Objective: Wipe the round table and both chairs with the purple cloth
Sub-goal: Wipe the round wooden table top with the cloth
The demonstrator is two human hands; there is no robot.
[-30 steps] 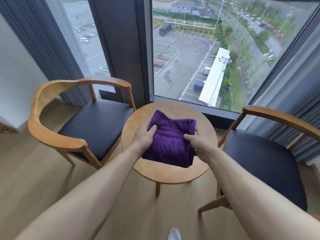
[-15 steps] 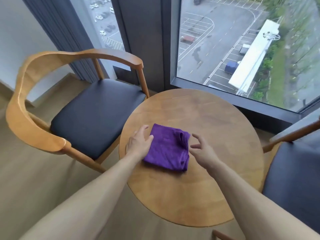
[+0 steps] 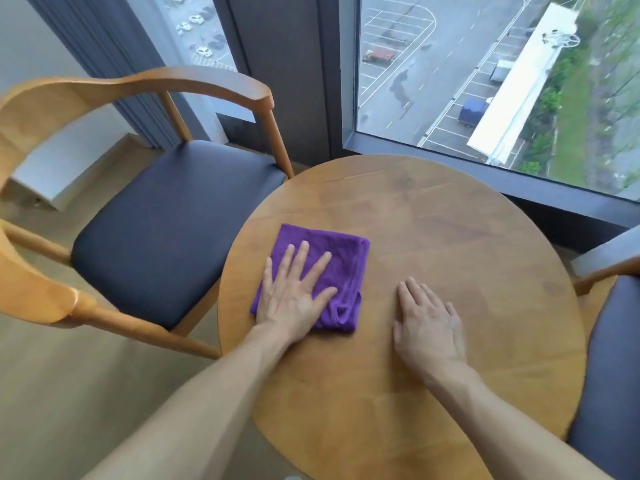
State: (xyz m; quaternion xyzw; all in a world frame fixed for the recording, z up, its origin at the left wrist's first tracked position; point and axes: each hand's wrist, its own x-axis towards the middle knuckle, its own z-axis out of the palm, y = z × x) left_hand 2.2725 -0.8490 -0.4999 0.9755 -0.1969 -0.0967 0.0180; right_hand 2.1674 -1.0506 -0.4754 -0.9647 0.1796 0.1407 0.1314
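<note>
A person's left hand (image 3: 294, 299) presses flat, fingers spread, on the folded purple cloth (image 3: 332, 268) at the round bench's (image 3: 450, 237) left side; the right hand (image 3: 427, 327) rests open beside it, empty (soft, light, likely bunching; best held by palm pressure).

right chair (image 3: 609, 358) cut off by frame edge, purple cloth (image 3: 343, 268) partly hidden under left hand (image 3: 294, 292)
</note>
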